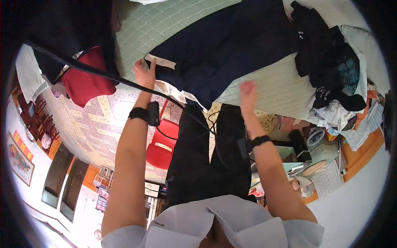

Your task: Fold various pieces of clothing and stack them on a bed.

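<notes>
A dark navy garment (223, 46) lies spread across a pale green quilted mattress or pad (149, 24), its lower part hanging over the near edge. At its left end are a cream strip (161, 61) and a white edge or lining (170, 90). My left hand (144, 73) is at that left end, thumb beside the cream strip and fingers curled; whether it pinches the cloth is unclear. My right hand (248, 93), blurred with fingers drawn in, is over the pad's near edge, to the right of the garment and apart from it.
Black clothes (322, 52) and white cloth are heaped at right. A dark red cloth (90, 77) hangs at left. A black strap or cable (102, 73) crosses the view diagonally. A red plastic chair (161, 144) stands beside my legs, and household items crowd the lower right.
</notes>
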A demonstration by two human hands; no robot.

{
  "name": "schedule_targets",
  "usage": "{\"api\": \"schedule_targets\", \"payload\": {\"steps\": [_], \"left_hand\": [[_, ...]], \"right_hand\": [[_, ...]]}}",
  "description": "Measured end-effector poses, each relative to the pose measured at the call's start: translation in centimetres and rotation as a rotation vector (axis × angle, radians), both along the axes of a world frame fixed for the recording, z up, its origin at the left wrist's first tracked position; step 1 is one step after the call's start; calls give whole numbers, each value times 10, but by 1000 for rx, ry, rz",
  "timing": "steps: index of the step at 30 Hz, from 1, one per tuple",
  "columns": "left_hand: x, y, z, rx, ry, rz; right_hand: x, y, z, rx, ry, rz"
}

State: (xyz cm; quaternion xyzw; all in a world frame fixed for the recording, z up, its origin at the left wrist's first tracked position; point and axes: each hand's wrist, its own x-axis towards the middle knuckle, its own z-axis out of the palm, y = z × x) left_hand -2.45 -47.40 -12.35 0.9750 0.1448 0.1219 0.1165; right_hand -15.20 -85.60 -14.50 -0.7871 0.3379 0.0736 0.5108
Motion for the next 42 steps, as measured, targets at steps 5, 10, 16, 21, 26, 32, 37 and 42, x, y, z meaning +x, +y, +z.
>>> {"api": "schedule_targets", "payload": {"steps": [5, 10, 16, 21, 26, 32, 37, 42], "left_hand": [[1, 46, -16, -860, 647, 148], [20, 22, 17, -1180, 610, 323], [17, 56, -8, -693, 703, -140], [11, 89, 16, -49, 489, -549], [30, 83, 7, 158, 302, -982], [51, 52, 23, 226, 344, -1122], [62, 23, 44, 112, 507, -1104], [70, 19, 95, 46, 835, -1067]], "right_hand": [[-85, 98, 18, 472, 320, 55], [-72, 145, 15, 385, 253, -72], [-78, 146, 29, 193, 309, 48], [-65, 119, 64, -566, -118, 445], [-63, 106, 34, -614, -271, 994], [0, 122, 42, -459, -179, 1222], [0, 112, 56, -302, -164, 1121], [-1, 106, 81, 285, 50, 659]]}}
